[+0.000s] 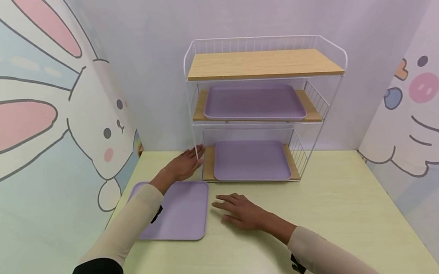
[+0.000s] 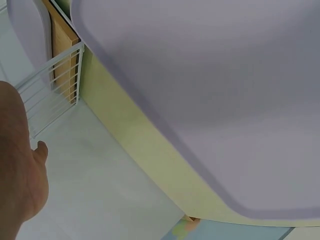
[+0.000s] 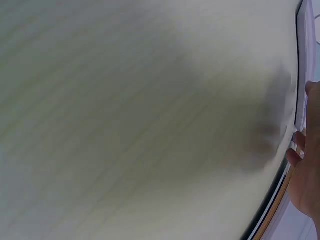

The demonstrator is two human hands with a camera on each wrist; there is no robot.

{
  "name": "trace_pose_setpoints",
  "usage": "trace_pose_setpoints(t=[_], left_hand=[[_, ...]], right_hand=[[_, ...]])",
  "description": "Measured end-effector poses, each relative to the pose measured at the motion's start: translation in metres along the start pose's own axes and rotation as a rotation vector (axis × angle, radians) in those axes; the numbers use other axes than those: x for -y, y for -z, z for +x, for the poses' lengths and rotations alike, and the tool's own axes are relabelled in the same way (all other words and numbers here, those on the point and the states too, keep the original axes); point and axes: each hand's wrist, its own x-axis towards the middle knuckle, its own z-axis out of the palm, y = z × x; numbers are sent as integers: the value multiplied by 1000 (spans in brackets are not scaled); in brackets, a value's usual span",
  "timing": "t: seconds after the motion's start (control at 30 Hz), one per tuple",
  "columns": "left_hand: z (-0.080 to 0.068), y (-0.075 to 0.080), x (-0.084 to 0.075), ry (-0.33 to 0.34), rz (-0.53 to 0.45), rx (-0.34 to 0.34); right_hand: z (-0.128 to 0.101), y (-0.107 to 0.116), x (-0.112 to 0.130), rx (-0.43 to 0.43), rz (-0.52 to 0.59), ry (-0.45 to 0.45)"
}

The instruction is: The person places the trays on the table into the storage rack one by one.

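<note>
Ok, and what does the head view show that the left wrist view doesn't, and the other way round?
Only the head view shows the right hand, the top board and the rabbit's face. Only the left wrist view shows the loose tray with its far edge uncovered; in the head view the left arm hides part of that edge. Both show the left hand, the rack, the table and the loose tray.
</note>
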Motion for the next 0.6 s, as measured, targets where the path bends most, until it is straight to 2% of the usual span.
trace_pose_setpoints(t=[0.17, 0.3, 0.47, 0.6], left_hand=[[3, -2, 2, 3, 17, -9], [4, -3, 3, -1, 15, -5], [3, -2, 3, -9, 9, -26], [3, -1, 3, -21, 3, -28]], right_hand=[[20, -6, 1, 68, 14, -18], [28, -9, 3, 122, 26, -82], [34, -6, 8, 122, -5, -151], [30, -2, 11, 103, -43, -185]])
